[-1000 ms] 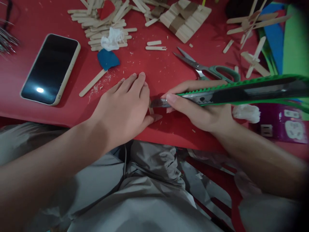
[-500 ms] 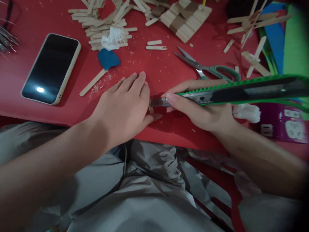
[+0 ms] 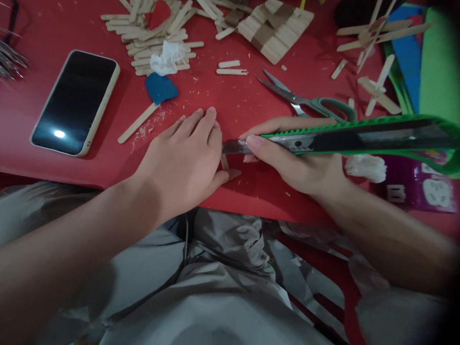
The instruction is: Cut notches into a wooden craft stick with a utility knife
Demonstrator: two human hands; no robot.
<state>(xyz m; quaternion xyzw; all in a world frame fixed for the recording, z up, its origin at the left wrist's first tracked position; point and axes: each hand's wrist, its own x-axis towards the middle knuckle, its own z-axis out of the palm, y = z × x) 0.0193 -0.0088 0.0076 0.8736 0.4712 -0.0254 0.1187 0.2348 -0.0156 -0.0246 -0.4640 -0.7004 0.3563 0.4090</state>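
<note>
My right hand point(image 3: 287, 158) is closed around a green utility knife point(image 3: 359, 135), its thumb and forefinger near the blade end. The blade tip meets a wooden craft stick point(image 3: 224, 162) beside my left hand's fingers. My left hand point(image 3: 187, 148) presses that stick to the red table point(image 3: 266, 187), thumb on one side and fingers on the other. Most of the stick is hidden beneath the hand. Just beyond the right hand lie green-handled scissors point(image 3: 305, 99) with their blades slightly apart.
A phone point(image 3: 77, 100) lies at the left. Near it is a craft stick with a blue piece point(image 3: 161, 88) on its end. Piled craft sticks point(image 3: 158, 48), a stick panel point(image 3: 276, 29) and two short sticks point(image 3: 231, 68) lie at the back. A purple box point(image 3: 413, 187) stands at right.
The utility knife's handle has tilted and its back end sits slightly lower, while the blade stays at the stick. My left hand has kept its place.
</note>
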